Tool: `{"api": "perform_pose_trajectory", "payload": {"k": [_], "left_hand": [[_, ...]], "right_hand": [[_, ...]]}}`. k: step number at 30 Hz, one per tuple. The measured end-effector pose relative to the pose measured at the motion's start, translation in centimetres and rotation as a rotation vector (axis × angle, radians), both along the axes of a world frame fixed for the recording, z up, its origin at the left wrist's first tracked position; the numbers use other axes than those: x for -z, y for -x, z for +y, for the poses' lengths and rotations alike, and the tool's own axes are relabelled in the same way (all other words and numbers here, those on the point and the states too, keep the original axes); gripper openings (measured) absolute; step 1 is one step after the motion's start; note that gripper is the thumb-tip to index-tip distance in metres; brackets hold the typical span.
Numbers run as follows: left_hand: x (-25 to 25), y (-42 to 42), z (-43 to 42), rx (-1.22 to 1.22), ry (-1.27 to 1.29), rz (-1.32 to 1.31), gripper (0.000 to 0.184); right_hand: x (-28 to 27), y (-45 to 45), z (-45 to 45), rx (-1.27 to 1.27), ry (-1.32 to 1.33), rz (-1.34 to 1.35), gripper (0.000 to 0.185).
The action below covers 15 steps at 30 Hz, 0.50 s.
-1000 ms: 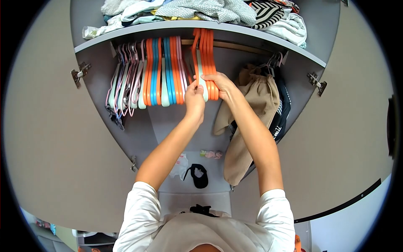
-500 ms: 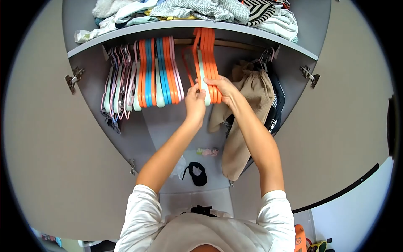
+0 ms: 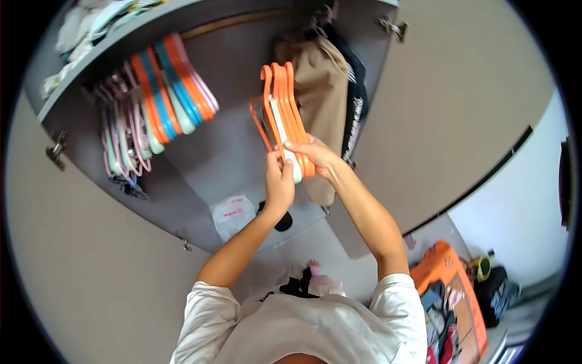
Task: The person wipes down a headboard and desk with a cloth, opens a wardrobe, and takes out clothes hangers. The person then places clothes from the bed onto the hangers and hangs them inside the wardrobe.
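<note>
A bundle of orange clothes hangers (image 3: 286, 115) with one pale green hanger (image 3: 279, 121) among them is held up before me, hooks pointing upward and off the rod. My left hand (image 3: 280, 179) grips the bundle's lower left end, fingers closed round it. On the lower right side, my right hand (image 3: 316, 156) is wrapped round the orange hangers with its thumb across the front. One thin orange hanger (image 3: 260, 124) sticks out at an angle on the left. Behind the bundle, brown trousers (image 3: 318, 79) hang in the wardrobe.
More orange, blue and pink hangers (image 3: 163, 91) hang on the wooden rod (image 3: 236, 22) at left. Folded clothes (image 3: 100, 27) lie on the shelf above. Below are a white plastic bag (image 3: 233, 215) and a black cap (image 3: 282, 219). An orange container (image 3: 445, 255) with clothes stands at lower right.
The bundle of hangers has come off the rod and moved down toward me in both hands. My view has turned right, bringing the orange container with clothes into sight.
</note>
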State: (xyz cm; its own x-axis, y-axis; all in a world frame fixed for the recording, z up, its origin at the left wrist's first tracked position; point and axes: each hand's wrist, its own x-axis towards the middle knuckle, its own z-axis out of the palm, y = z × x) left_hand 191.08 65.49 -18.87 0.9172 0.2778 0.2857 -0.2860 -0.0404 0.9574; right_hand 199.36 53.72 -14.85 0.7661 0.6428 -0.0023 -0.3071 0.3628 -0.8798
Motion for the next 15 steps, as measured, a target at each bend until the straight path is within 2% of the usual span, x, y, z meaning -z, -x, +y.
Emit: {"api": "perform_pose_trajectory", "payload": {"k": [1, 3, 5, 7, 9, 11, 13, 15], "left_hand": [[1.2, 1.2, -0.7, 0.046, -0.002, 0.025, 0.025], [3.8, 3.7, -2.2, -0.013, -0.326, 0.026, 0.024], [5.4, 7.0, -3.9, 0.081, -0.419, 0.085, 0.025], [7.6, 10.0, -5.2, 0.217, -0.564, 0.023, 0.023], [11.2, 11.9, -6.8, 0.338, -0.487, 0.070, 0.021], [13.1, 13.7, -9.0, 0.410, -0.195, 0.272, 0.022], [14.4, 14.8, -11.9, 0.452, -0.192, 0.249, 0.025], [15.6, 15.2, -15.7, 0.407, -0.006, 0.278, 0.027]], "right_hand": [[1.3, 1.6, -1.0, 0.020, 0.006, 0.010, 0.044], [4.8, 4.4, -3.4, 0.062, -0.032, 0.064, 0.050], [7.7, 8.4, -6.2, 0.159, 0.025, 0.167, 0.048], [10.5, 12.5, -9.1, 0.199, -0.009, 0.242, 0.052], [12.9, 17.2, -11.5, 0.291, -0.014, 0.327, 0.056], [15.0, 21.7, -13.7, 0.398, 0.011, 0.376, 0.059], [16.2, 25.7, -15.4, 0.516, 0.111, 0.368, 0.059], [17.8, 29.8, -17.2, 0.599, 0.093, 0.358, 0.061]]}}
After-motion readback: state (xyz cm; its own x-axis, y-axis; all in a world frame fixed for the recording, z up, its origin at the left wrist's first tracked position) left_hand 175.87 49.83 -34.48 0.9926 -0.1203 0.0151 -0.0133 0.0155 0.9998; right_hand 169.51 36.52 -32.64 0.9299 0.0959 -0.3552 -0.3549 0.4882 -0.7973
